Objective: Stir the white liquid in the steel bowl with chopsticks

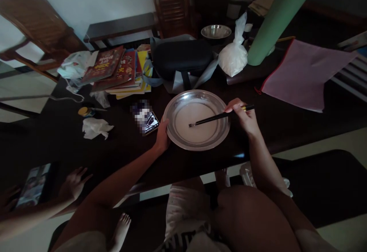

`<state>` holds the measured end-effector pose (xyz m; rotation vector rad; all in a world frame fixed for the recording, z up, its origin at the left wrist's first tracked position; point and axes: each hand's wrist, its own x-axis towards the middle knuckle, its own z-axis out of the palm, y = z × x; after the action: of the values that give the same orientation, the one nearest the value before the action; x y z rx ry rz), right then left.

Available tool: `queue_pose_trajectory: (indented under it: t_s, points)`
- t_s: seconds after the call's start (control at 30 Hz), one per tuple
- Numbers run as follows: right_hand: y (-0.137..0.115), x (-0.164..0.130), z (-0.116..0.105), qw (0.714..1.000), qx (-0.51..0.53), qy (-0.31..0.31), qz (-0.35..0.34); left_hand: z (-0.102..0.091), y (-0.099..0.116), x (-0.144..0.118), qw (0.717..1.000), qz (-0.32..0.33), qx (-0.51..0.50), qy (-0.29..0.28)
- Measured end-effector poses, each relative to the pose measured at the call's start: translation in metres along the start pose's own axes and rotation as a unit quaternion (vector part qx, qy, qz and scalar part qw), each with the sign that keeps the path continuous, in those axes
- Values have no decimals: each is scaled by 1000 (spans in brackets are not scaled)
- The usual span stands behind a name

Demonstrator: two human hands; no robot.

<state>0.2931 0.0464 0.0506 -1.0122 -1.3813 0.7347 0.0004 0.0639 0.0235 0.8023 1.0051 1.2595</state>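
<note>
A round metal bowl (197,146) stands on the dark table in front of me, with a pale, milky liquid (197,110) in it. My left hand (163,135) grips the bowl's left rim, fingers partly hidden by its side. Over the right rim, my right hand (243,117) is closed round a pair of black chopsticks (212,119). Their tips dip into the liquid near the bowl's middle.
Left of the bowl lie a lit phone (150,124), crumpled tissue (96,128) and a small jar (86,112). Behind are books (114,70), a black case (183,57), a bag of white powder (233,59) and a green flask (279,25). Another person's hand (75,183) is near a tablet (33,185).
</note>
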Motion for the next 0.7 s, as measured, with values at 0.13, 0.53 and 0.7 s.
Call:
queue_pose_trajectory:
  t_s: [0.13,0.53,0.7]
  points:
    - [0,-1,2,999,-22,-8,-23,-1,-1,1,1000,0,0,-5]
    - [-1,-5,-3,999,-37,15,26,-1,-1,1,1000,9,4,-21]
    - [0,-6,-9,995,5,87,47,-3,-3,3,1000,12,12,-24]
